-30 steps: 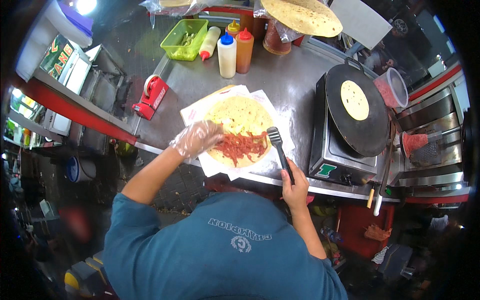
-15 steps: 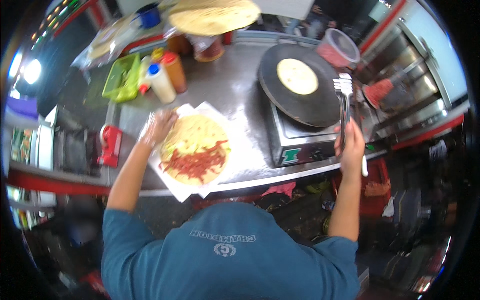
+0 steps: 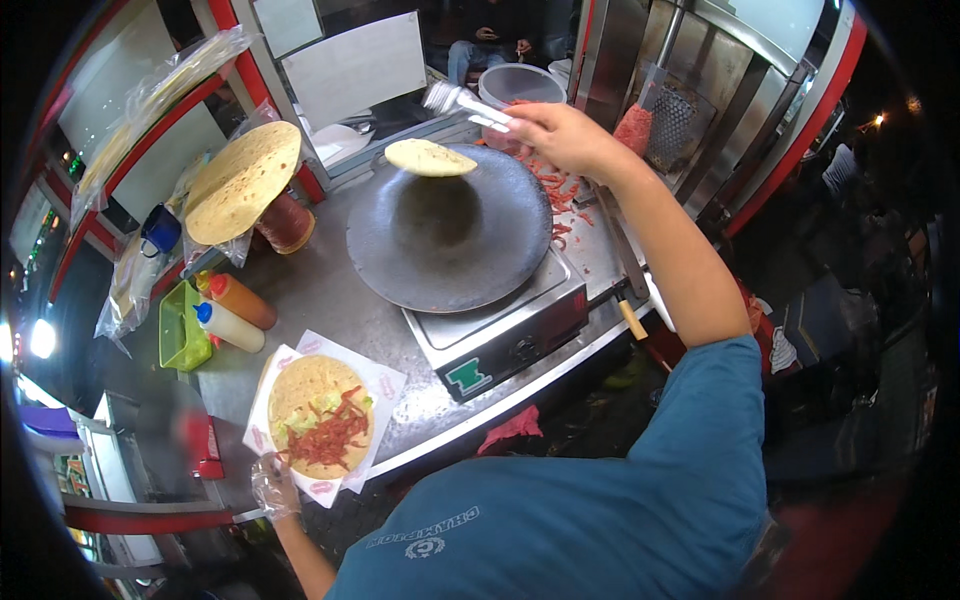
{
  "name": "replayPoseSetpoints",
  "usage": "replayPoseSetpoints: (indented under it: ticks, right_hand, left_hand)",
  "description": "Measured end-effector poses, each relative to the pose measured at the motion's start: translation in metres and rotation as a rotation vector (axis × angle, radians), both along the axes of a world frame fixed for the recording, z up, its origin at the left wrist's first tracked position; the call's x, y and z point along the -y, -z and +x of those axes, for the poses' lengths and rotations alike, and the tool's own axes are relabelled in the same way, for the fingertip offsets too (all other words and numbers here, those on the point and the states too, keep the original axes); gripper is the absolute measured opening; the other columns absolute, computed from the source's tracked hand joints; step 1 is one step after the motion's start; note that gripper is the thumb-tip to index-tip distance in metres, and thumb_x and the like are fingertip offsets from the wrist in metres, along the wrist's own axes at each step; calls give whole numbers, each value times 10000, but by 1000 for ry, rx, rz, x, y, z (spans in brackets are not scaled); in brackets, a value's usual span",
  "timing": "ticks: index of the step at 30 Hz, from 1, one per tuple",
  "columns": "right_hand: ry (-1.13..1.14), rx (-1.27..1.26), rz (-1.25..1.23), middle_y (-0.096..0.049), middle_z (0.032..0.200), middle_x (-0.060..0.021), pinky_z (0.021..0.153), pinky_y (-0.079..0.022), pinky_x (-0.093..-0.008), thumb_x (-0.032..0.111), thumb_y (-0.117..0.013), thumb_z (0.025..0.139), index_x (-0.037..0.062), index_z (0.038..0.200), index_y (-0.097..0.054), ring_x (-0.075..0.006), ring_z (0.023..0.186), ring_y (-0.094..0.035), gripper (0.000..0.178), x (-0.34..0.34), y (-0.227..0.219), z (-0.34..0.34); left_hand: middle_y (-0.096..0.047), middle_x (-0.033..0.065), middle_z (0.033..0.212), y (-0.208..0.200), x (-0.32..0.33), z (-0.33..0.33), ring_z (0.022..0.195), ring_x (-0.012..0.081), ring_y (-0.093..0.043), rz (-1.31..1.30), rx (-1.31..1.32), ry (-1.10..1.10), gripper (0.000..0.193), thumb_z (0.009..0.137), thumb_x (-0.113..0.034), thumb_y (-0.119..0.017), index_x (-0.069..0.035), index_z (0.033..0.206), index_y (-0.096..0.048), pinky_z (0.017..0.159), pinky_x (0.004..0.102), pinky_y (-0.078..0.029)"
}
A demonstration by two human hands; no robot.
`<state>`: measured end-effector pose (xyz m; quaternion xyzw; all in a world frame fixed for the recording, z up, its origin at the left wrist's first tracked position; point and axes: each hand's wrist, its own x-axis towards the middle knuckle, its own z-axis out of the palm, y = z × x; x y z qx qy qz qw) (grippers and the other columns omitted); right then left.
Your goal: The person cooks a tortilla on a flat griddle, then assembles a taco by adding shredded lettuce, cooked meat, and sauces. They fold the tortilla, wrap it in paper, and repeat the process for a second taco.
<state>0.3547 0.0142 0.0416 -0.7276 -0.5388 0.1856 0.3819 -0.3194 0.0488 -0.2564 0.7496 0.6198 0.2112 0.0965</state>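
Note:
A gloved left hand [image 3: 274, 488], mine, has its fingers bent at the lower left edge of a white paper sheet [image 3: 385, 385]. On the paper lies a round flatbread [image 3: 300, 385] with shredded red meat [image 3: 330, 436] and some pale green lettuce. My right hand [image 3: 560, 135] is closed around metal tongs [image 3: 462, 102], held above the far side of a round black griddle [image 3: 450, 265]. Below the tongs, a small pale flatbread [image 3: 430, 157] is at the griddle's far edge. Whether it rests flat or is lifted, I cannot tell.
Squeeze bottles [image 3: 240, 325] stand beside a green tray [image 3: 183, 330] at the left. Large flatbreads [image 3: 243, 182] are stacked behind them. A clear tub [image 3: 520, 85] and loose red meat shreds [image 3: 562, 200] are beyond the griddle. A knife with a wooden handle [image 3: 632, 320] lies at the counter's right edge.
The view has turned to the right. My right hand has swung the tongs over the griddle, and the small flatbread has shifted to its far edge. My left hand has moved to the paper's near edge.

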Motion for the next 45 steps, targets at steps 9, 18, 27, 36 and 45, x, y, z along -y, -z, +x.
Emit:
replayPoseSetpoints:
  ticks: [9,18,27,36,45]
  right_hand:
    - [219,686,-348,-699,1122,-230,888,-556,-552,301,-573,1021,261,1383,-650,-447,1012,-705,372,70,195,95]
    - [358,666,-227,-722,1148,-261,917,-551,-460,293,-618,1009,106,1298,-719,-413,1069,-714,359,85,123,107]
    - [28,85,-37,-636,905,77,655,-424,-224,221,-635,1054,78,1395,-674,-55,730,-494,372,76,55,-99]
    - [-97,-272,-297,-771,1036,-90,731,-536,-268,165,-707,1003,38,1350,-690,-97,801,-671,370,109,252,-342]
    - [92,-553,-319,-634,787,18,537,-403,-205,110,-687,1010,46,1365,-687,-28,596,-494,360,121,211,-347]
  left_hand:
    - [-682,207,872,-10,-13,19,843,403,-666,72,-31,-92,167,936,-192,-685,-26,958,-684,759,493,-514]
    - [-723,167,1219,-55,-22,24,1135,354,-678,32,66,-67,318,1046,-283,-573,-76,1228,-733,1003,440,-515]
    - [-697,147,1255,0,-113,-26,1203,345,-637,28,29,252,344,994,-317,-640,-96,1249,-708,1045,453,-497]
    - [-686,153,981,44,-177,-34,921,369,-653,14,124,447,172,961,-213,-665,-105,1077,-730,846,479,-537]
    - [-714,110,1205,-49,-81,77,1090,294,-673,-29,343,868,276,977,-291,-702,-98,1166,-756,987,419,-528]
